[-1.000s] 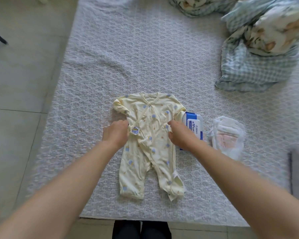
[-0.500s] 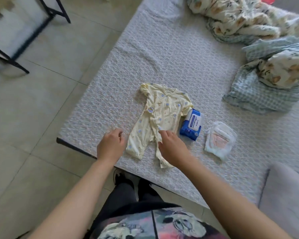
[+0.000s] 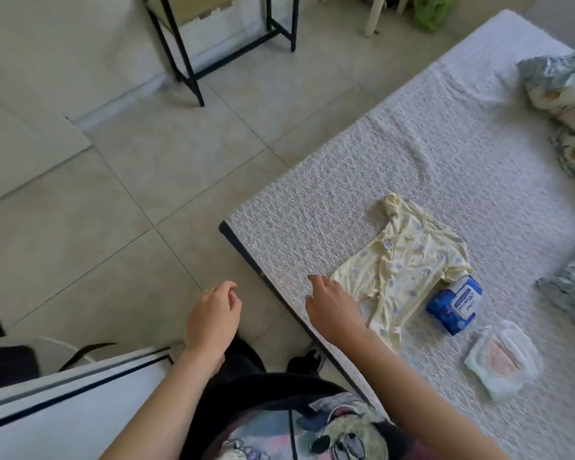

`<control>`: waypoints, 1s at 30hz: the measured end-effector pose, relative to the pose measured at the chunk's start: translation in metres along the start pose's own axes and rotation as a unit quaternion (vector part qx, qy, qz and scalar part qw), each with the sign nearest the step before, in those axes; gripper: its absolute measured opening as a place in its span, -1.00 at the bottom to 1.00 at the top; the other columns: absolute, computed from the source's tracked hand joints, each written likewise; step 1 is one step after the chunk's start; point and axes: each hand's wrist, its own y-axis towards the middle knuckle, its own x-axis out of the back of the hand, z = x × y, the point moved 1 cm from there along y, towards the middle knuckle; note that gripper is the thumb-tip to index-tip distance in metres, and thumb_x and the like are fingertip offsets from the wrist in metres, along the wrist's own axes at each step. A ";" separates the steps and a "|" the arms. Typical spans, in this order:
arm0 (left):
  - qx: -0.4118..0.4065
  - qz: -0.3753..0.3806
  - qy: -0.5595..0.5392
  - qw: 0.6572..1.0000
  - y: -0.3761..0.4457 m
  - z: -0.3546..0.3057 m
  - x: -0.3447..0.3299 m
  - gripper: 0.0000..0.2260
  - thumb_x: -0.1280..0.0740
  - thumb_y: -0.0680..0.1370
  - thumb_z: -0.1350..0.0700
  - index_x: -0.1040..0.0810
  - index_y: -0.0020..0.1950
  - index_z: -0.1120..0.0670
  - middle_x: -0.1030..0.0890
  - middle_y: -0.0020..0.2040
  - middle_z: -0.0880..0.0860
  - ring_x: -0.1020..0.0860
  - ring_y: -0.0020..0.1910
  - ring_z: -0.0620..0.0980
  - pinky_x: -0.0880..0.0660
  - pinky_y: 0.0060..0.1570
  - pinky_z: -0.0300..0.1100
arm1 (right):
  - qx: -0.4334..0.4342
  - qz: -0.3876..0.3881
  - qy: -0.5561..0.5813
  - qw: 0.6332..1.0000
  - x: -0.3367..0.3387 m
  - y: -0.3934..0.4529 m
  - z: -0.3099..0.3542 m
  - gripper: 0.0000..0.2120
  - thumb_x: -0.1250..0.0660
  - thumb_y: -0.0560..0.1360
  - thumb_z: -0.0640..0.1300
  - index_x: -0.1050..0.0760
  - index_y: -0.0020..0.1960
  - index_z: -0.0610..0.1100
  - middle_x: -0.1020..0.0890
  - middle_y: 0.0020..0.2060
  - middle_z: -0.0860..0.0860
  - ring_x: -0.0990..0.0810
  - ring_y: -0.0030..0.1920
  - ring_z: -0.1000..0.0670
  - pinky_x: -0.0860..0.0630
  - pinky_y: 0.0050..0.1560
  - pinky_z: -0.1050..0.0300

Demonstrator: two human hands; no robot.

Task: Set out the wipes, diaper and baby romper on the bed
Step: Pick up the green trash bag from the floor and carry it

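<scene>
A pale yellow baby romper (image 3: 402, 260) with blue dots lies flat on the white textured bed (image 3: 312, 227). Beside its right edge rests a blue pack of wipes (image 3: 455, 304), and a white diaper (image 3: 498, 358) lies just beyond that, nearer the bed's front edge. My right hand (image 3: 332, 305) hovers over the bed's corner with fingers spread, just left of the romper's legs, holding nothing. My left hand (image 3: 213, 318) hangs over the floor off the bed, fingers loosely curled and empty.
Crumpled blankets (image 3: 565, 104) lie at the far right of the bed. A black metal frame (image 3: 193, 71) stands on the tiled floor at the top. A white box with a dark stripe (image 3: 63, 403) sits at the lower left, next to my legs.
Both hands have left the romper and drawn back toward me; the left one is now off the bed. The view has swung left, showing more floor.
</scene>
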 end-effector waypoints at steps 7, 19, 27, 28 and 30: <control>-0.003 0.013 0.034 0.999 0.075 0.078 0.052 -0.76 -0.19 0.58 0.11 -0.55 0.20 0.03 -0.65 -0.01 0.06 -0.56 0.00 0.08 -0.50 -0.20 -0.11 | -0.003 0.006 -0.001 1.000 -0.005 0.076 0.099 -0.68 -0.11 0.60 -0.14 -0.33 0.33 -0.19 -0.51 0.23 -0.12 -0.50 0.17 -0.18 -0.44 0.02 0.00; -0.084 -0.010 0.099 0.991 0.246 0.097 0.129 -0.81 -0.22 0.55 0.14 -0.58 0.09 0.09 -0.67 -0.03 0.04 -0.56 -0.06 0.07 -0.41 -0.30 -0.13 | -0.019 -0.018 0.021 0.999 0.032 0.204 0.197 -0.64 -0.11 0.60 -0.10 -0.27 0.37 -0.16 -0.52 0.21 -0.10 -0.48 0.18 -0.13 -0.50 0.06 0.00; -0.169 -0.038 0.160 0.972 0.375 0.065 0.179 -0.80 -0.32 0.50 0.21 -0.59 0.11 0.15 -0.68 -0.08 0.06 -0.58 -0.09 0.10 -0.49 -0.28 -0.07 | -0.013 -0.060 0.028 0.998 0.085 0.333 0.212 -0.68 -0.10 0.59 -0.16 -0.30 0.34 -0.15 -0.51 0.22 -0.08 -0.46 0.20 -0.11 -0.46 0.17 0.03; -0.180 -0.039 0.172 0.968 0.393 0.058 0.186 -0.79 -0.36 0.47 0.23 -0.60 0.10 0.17 -0.68 -0.11 0.08 -0.59 -0.12 0.12 -0.50 -0.29 -0.06 | -0.013 -0.064 0.024 0.998 0.093 0.351 0.212 -0.67 -0.10 0.59 -0.15 -0.30 0.34 -0.15 -0.51 0.23 -0.07 -0.45 0.21 -0.11 -0.45 0.19 0.04; -0.199 -0.040 0.195 0.960 0.429 0.040 0.198 -0.73 -0.42 0.41 0.24 -0.60 0.10 0.19 -0.67 -0.12 0.10 -0.59 -0.15 0.15 -0.52 -0.30 -0.05 | -0.014 -0.075 0.016 0.997 0.112 0.384 0.210 -0.65 -0.09 0.60 -0.14 -0.29 0.37 -0.15 -0.49 0.26 -0.07 -0.44 0.24 -0.10 -0.42 0.23 0.06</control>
